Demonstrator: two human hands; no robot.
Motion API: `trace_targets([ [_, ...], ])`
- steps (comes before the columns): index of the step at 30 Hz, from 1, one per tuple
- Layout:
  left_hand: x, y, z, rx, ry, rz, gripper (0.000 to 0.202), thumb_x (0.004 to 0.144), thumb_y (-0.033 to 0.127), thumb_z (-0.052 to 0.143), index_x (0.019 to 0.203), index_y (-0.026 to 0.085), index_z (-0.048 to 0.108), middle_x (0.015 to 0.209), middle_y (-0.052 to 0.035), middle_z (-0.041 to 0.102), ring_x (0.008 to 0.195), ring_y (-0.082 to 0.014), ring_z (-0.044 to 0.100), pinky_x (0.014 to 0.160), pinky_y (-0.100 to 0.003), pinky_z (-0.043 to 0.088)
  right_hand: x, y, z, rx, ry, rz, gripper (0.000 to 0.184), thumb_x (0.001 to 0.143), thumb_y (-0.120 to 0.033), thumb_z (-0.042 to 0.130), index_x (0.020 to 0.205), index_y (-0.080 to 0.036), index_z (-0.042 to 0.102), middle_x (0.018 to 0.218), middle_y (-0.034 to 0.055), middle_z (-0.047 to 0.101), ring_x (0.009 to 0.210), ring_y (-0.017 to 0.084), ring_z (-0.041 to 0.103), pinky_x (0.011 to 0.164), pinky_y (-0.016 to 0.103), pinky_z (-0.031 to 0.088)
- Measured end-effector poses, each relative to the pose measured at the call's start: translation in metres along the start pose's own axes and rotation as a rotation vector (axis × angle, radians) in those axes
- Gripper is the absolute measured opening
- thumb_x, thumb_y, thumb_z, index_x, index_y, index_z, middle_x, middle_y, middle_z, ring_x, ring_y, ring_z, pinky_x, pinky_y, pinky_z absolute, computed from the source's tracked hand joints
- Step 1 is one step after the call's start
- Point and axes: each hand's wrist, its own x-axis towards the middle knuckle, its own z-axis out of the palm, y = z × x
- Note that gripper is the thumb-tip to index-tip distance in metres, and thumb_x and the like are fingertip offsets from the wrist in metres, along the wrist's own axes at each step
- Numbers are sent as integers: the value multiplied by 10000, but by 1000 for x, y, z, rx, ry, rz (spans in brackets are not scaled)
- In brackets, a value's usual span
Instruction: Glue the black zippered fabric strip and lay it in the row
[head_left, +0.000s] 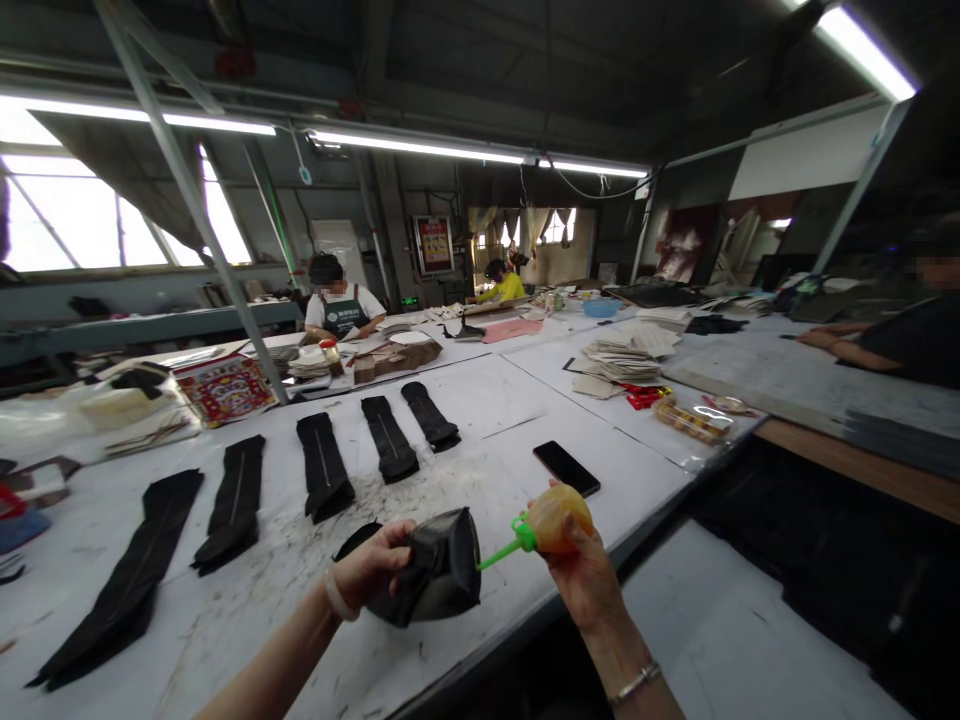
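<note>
I see the left hand (379, 562) pinching the black piece (448, 577) over the bench (637, 450) while the right hand (581, 572) wraps round the bottle (556, 520), green tip (500, 553) at the piece's edge, so squirting seems the step, needing a steady, gentle squeeze.

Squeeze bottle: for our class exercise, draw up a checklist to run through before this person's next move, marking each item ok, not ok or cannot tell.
1. Squeeze bottle held in the right hand: ok.
2. Black leather-like piece gripped by the left hand: ok.
3. Green nozzle pointed at the piece's edge: ok.
4. Liquid coming from the tip: cannot tell.
5. Smartphone well away from the bottle: not ok, it lies close by.
6. Five black pieces on the table lying apart: ok.
</note>
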Motion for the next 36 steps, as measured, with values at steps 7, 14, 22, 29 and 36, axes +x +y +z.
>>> trace_targets([
  [7, 6, 3, 2, -15, 71, 3, 397, 595, 319, 921, 790, 137, 627, 525, 38, 584, 327, -54, 488, 328, -119, 318, 0, 4, -4, 17, 21, -41, 693, 652, -386, 866, 1262, -228, 579, 958, 54, 751, 819, 220, 692, 683, 360, 572],
  [14, 9, 4, 21, -39, 165, 6, 372, 609, 296, 917, 769, 136, 622, 517, 54, 532, 340, -42, 467, 340, -122, 314, -3, 1, -4, 73, 50, -9, 682, 581, -386, 909, 1178, -221, 623, 927, 48, 761, 836, 206, 700, 712, 318, 573],
  [22, 7, 4, 37, -125, 311, -7, 294, 693, 260, 865, 880, 205, 645, 593, 73, 576, 367, -41, 495, 355, -122, 341, 4, -6, -5, 134, 60, -85, 516, 657, -399, 865, 1104, -262, 647, 1004, 12, 751, 922, 217, 709, 701, 310, 598],
  [29, 9, 6, 49, -267, 536, -71, 360, 633, 187, 897, 894, 250, 658, 606, 77, 620, 373, -66, 536, 356, -144, 378, 20, -7, -3, 137, 144, -239, 428, 689, -345, 847, 1063, -247, 664, 1008, 6, 736, 928, 223, 703, 766, 358, 600],
  [36, 14, 4, 53, -271, 616, -76, 377, 655, 193, 888, 930, 259, 638, 623, 76, 652, 383, -66, 565, 383, -129, 425, 23, -4, -3, 105, 191, -324, 472, 664, -286, 865, 1083, -237, 653, 1001, 11, 717, 879, 210, 700, 710, 333, 596],
])
